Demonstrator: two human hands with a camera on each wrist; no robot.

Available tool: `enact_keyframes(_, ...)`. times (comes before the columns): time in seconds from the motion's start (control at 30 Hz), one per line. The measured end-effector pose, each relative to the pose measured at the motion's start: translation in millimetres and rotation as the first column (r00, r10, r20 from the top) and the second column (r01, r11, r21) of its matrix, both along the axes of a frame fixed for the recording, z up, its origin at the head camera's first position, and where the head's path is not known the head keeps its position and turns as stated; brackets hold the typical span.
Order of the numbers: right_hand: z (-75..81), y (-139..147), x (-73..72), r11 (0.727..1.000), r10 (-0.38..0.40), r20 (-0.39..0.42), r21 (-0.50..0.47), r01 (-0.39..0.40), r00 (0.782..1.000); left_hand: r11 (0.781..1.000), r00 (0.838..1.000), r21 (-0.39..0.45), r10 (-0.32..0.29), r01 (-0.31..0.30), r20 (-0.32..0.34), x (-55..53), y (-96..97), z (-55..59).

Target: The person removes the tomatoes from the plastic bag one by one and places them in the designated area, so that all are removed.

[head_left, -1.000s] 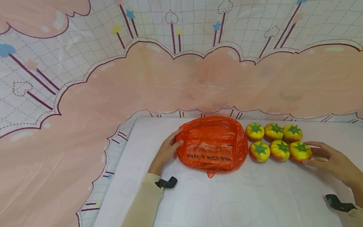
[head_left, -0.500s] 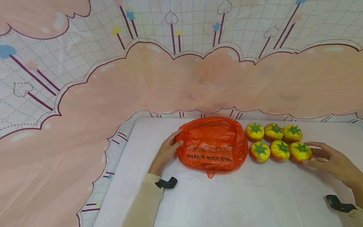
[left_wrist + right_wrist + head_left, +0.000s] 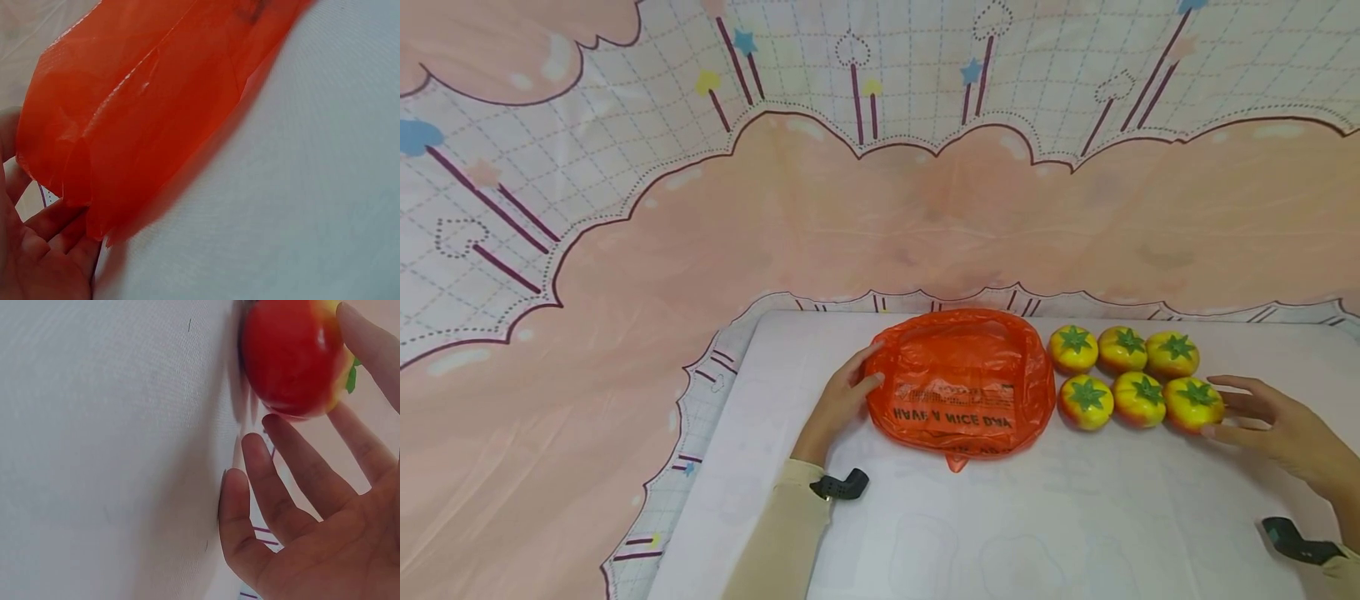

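Note:
A red plastic bag (image 3: 955, 383) printed "HAVE A NICE DAY" stands on the white table with its mouth spread wide. At its left edge rests my left hand (image 3: 846, 400), fingers loosely bent along the outside; the left wrist view shows the fingers (image 3: 69, 231) right at the red film. Several yellow-red toy tomatoes with green star-shaped tops sit right of the bag in two rows of three. Beside the front row's rightmost tomato (image 3: 1193, 405) is my right hand (image 3: 1277, 425). Its spread fingers and thumb (image 3: 369, 347) are around that tomato's near side without a grip.
The back row of tomatoes (image 3: 1122, 348) stands close behind the front one. A cloud-patterned cloth (image 3: 925, 225) hangs behind the white table (image 3: 1000, 525) and along its left side. Black wrist cameras (image 3: 842, 483) sit on both wrists.

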State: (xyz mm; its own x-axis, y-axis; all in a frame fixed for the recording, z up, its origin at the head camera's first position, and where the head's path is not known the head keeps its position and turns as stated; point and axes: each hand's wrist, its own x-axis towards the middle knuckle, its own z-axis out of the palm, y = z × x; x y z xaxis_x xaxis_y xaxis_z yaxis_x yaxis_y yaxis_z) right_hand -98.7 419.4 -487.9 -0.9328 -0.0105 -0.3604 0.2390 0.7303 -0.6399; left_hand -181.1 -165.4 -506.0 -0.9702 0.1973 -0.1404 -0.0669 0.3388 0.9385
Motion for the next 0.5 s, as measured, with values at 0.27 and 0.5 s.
enact_keyframes(0.27,8.1,-4.5,4.0,1.000,-0.006,-0.076,0.026,0.008,0.997,0.998,1.000,0.054,0.008,-0.008,-0.009,-0.4,-0.4,0.3)
enact_keyframes(0.5,22.0,-19.0,3.1,0.993,-0.033,-0.187,0.102,0.053,0.982,0.997,1.000,0.079,0.017,-0.015,-0.024,-1.7,-1.2,3.5)
